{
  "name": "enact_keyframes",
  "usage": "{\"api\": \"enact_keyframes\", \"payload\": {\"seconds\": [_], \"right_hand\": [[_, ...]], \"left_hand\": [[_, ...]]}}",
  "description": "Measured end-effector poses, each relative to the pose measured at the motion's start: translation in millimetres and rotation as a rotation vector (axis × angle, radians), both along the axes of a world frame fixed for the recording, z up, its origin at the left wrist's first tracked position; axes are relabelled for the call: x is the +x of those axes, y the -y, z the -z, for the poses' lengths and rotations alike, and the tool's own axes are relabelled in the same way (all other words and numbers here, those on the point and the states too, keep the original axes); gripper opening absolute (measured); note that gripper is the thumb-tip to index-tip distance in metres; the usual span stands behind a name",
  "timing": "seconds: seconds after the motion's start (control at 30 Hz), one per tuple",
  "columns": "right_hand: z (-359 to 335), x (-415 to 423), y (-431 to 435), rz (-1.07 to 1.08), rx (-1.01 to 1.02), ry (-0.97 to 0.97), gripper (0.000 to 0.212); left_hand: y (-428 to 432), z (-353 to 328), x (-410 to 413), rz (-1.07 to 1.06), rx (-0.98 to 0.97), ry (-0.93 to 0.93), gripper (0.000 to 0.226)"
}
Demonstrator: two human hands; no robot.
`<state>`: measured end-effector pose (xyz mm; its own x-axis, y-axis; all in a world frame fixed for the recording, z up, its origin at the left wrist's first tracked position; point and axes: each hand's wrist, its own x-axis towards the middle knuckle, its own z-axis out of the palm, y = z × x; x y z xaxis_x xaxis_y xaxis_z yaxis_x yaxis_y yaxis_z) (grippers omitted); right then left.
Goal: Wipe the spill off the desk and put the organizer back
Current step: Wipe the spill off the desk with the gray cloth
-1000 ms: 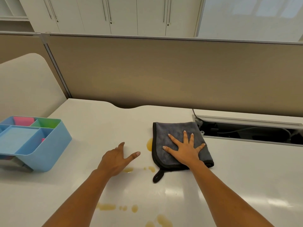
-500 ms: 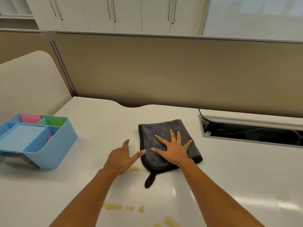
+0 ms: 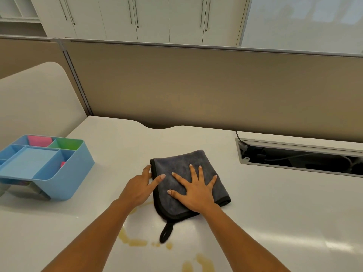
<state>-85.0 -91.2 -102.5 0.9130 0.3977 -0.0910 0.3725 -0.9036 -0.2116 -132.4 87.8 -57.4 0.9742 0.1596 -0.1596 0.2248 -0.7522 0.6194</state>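
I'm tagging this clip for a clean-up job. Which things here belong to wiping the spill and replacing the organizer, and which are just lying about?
Part of the job:
- grey cloth, under the flat right hand, left hand at its edge
- yellowish spill
- blue organizer
- desk

Just there:
- cable opening
- partition
- cabinets

Single view from a wide-angle camera worn on the head, facing forward and down over the desk (image 3: 284, 222) toward the partition (image 3: 196, 85). The left hand (image 3: 138, 188) and right hand (image 3: 196, 193) sit close below it, mid-frame; cabinets (image 3: 157, 16) line the top edge.
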Motion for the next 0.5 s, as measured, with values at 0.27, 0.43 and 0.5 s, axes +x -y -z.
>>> {"api": "enact_keyframes", "payload": {"seconds": [0.27,0.43,0.5], "right_hand": [[3,-29,3,0.025,0.016,0.02,0.067],[0,-26,1,0.042,0.014,0.003,0.068],[1,-25,1,0.047,0.017,-0.006,0.069]], "left_hand": [[-1,8,-18,-0.055,-0.044,0.107,0.059],[-13,19,-37,-0.092,0.077,0.152,0.055],[-25,22,-49,-0.103,0.097,0.17,0.053]]}}
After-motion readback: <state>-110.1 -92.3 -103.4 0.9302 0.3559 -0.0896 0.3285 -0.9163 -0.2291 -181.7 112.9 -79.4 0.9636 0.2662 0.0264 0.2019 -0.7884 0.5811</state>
